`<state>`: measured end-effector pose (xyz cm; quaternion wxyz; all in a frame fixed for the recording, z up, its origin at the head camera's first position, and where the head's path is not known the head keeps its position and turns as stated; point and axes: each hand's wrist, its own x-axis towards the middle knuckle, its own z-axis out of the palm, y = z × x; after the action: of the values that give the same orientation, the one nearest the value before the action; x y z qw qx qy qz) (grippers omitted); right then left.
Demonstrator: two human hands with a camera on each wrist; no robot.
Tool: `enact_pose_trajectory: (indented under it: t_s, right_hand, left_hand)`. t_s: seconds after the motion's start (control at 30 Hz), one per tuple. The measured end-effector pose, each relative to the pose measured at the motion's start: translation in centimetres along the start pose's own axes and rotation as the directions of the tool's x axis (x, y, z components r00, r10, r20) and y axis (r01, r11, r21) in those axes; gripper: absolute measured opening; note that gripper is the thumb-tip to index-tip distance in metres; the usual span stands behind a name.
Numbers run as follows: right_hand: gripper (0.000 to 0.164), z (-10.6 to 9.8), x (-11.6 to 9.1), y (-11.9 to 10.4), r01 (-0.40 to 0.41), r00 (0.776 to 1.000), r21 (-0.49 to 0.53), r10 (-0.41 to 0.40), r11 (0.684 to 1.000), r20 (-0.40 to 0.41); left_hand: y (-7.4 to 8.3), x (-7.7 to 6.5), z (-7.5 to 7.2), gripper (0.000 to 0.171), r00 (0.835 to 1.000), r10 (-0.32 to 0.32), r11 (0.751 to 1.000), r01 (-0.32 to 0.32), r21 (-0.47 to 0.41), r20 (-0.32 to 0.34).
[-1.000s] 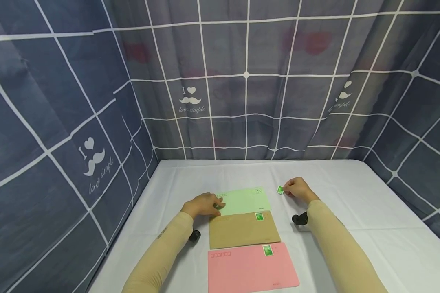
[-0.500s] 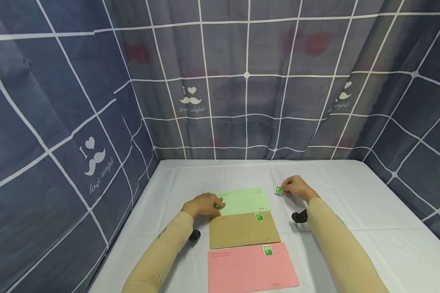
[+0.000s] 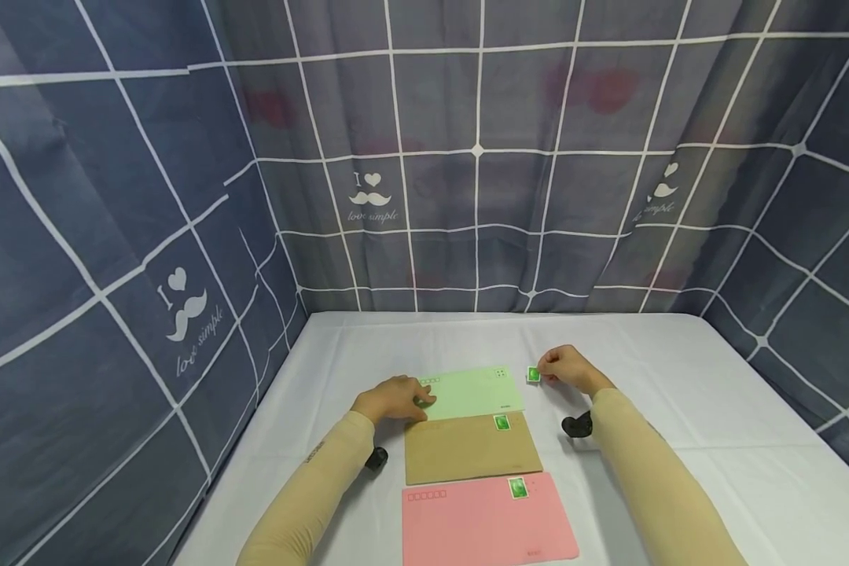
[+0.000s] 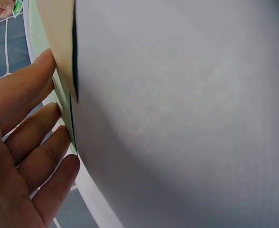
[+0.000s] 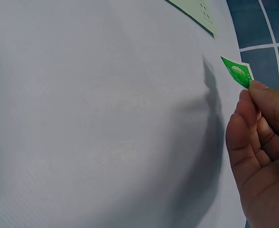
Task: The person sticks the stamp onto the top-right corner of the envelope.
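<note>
Between thumb and fingertips, my right hand (image 3: 570,369) pinches a green postage stamp (image 3: 534,375) with a white perforated border. It is held above the table, right of the light green envelope (image 3: 470,391). In the right wrist view the stamp (image 5: 237,71) is lifted, with its shadow below. My left hand (image 3: 395,398) rests on the left end of the green envelope; the left wrist view has its fingertips (image 4: 49,152) touching the envelope's edge. Just nearer lies a brown envelope (image 3: 467,452) with a green stamp (image 3: 502,422) at its upper right.
Closest to me is a pink envelope (image 3: 481,523), also bearing a green stamp (image 3: 518,487). All three envelopes lie in a column on a white-covered table (image 3: 644,487). Dark grid-patterned curtains (image 3: 439,189) surround its back and sides.
My right hand has carried the stamp a little to the left, closer to the green envelope. The left hand stays in place on the envelope.
</note>
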<state>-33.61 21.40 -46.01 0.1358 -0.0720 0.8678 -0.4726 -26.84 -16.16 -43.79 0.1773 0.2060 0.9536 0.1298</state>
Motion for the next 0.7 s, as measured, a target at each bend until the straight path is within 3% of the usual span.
enact_pose_trajectory:
  t_s: [0.7]
  right_hand:
    - [0.012, 1.07, 0.17, -0.79, 0.017, 0.999, -0.009, -0.017, 1.000, 0.048]
  left_hand:
    - [0.09, -0.18, -0.18, 0.046, 1.000, -0.006, 1.000, 0.006, 0.009, -0.014]
